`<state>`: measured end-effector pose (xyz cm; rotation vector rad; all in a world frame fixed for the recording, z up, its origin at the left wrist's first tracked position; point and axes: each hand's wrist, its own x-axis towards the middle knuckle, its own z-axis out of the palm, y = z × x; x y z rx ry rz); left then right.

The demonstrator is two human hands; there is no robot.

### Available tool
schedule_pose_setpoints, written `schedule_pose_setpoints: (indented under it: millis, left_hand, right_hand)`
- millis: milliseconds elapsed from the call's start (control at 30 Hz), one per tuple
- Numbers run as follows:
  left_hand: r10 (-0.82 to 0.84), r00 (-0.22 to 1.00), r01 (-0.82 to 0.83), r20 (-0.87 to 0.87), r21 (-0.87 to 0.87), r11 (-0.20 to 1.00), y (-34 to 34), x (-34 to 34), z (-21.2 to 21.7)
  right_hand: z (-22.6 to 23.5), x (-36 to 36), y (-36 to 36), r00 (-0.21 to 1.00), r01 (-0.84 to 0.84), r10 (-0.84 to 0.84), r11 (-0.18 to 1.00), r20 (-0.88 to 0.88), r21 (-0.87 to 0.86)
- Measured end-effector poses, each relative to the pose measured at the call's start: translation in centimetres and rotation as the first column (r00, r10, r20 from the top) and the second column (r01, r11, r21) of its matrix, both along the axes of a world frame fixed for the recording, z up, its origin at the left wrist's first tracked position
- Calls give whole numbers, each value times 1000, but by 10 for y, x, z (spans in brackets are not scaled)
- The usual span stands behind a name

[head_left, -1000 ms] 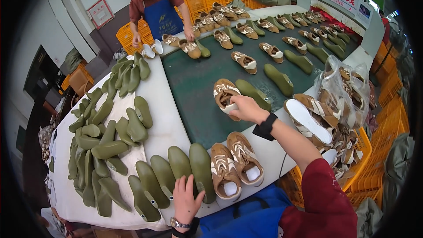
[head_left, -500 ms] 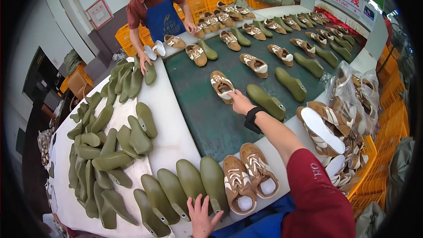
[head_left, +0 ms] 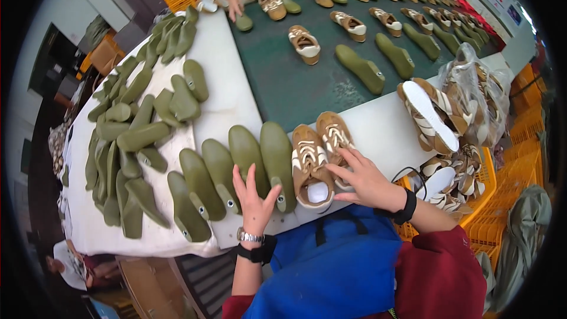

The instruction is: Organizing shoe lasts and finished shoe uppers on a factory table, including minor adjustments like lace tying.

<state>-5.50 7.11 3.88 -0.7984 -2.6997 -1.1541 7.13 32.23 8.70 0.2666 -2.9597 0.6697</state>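
- Step, as judged: handling brown shoes (head_left: 308,156), paired at the table's (head_left: 384,136) near edge, right of green foot forms (head_left: 276,156).
- Left hand (head_left: 254,204): fingers spread at forms.
- Right hand (head_left: 369,182): spread over right shoe; firm hold would need closing.
- Far: green surface (head_left: 280,91), shoe rows; co-worker's hand (head_left: 234,7).
- Right: orange crates (head_left: 522,168).

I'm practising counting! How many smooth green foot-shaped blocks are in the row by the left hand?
5: the leftmost block, second block, third block, fourth block partly covered by the left hand, and fifth block beside a brown-and-white laced shoe. None seems fully hidden.
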Motion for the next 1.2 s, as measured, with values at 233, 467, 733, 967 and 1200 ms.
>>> schedule_pose_setpoints:
  millis: [233, 467, 733, 967, 1200]
  left_hand:
    - [99, 987, -112, 123, 98, 989, 1, 6, -5]
    - [118, 983, -138, 143, 138, 981, 12, 14, -11]
    - [58, 998, -59, 8, 59, 997, 0, 17, -15]
    - [74, 995, -84, 61, 190, 978, -15, 26, -23]
    - [-30, 998, 17, 56, 221, 975, -24, 38, -59]
  right_hand:
    - [-40, 9, -6, 981, 190, -186, 979, -63, 72]
    - [13, -9, -9, 966, 140, -108, 982, -233, 125]
    - [-34, -62, -99, 990, -20, 10, 997, 138, 70]
    - [62, -99, -27, 790, 595, 222, -51, 572, -802]
    - [69, -232, 30, 992, 95, -44, 874, 117, -476]
